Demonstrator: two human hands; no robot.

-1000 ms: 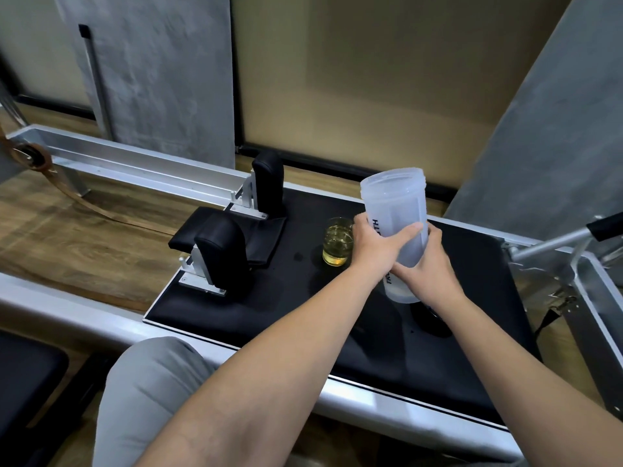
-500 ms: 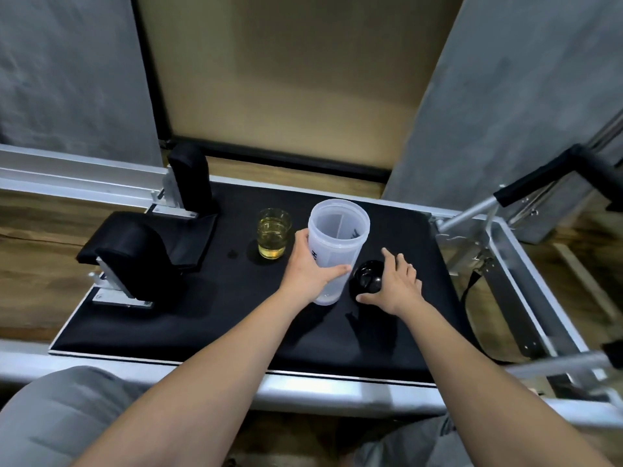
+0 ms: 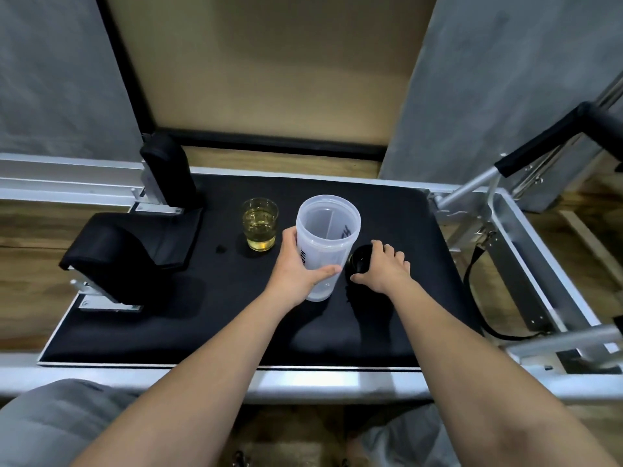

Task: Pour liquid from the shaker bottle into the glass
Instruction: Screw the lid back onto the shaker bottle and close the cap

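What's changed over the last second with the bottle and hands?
The shaker bottle came down from mid-air onto the black pad. The right hand let go of it and moved onto the black lid. The left hand still grips the bottle; the glass stayed put.

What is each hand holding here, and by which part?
Left hand grips the shaker bottle around its lower body. Right hand rests on the black lid; a grip cannot be told.
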